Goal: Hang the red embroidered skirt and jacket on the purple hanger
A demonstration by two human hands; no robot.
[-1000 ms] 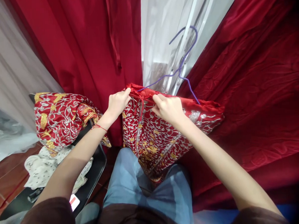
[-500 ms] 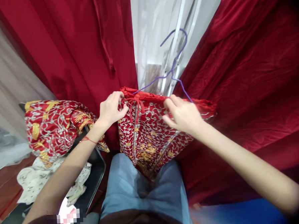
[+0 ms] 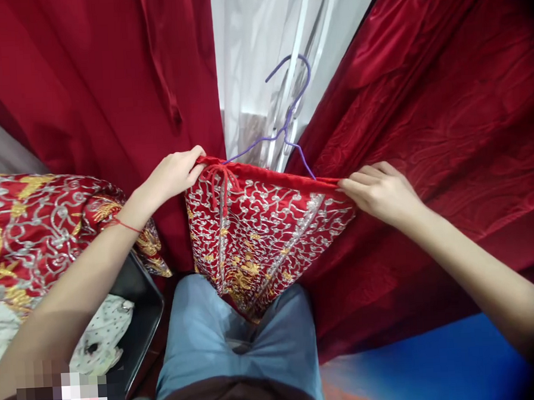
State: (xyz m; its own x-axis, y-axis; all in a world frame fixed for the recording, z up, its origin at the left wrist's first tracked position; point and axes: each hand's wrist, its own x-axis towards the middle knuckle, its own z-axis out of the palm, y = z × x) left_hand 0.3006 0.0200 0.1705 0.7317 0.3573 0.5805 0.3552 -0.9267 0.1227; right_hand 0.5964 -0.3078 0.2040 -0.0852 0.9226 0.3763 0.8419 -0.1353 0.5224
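A red garment [image 3: 254, 224] with silver and gold embroidery hangs in front of my legs, its plain red waistband stretched wide. My left hand [image 3: 180, 169] pinches the left end of the waistband, beside a tied red drawstring [image 3: 223, 178]. At the right end, my right hand [image 3: 378, 191] grips the band. Between them a purple wire hanger [image 3: 285, 127] rises above the waistband with its hook up; its lower part is hidden inside the garment. A red string circles my left wrist.
Another embroidered red cloth [image 3: 49, 229] lies over a black chair [image 3: 142, 296] at the left, above white dotted fabric [image 3: 106, 334]. Red curtains [image 3: 443, 155] hang on both sides of a white sheer one [image 3: 250, 51]. Blue material is at lower right.
My right hand has moved outward to the right end of the waistband, and my left hand to the left end. The band is now pulled straighter. The view has shifted right.
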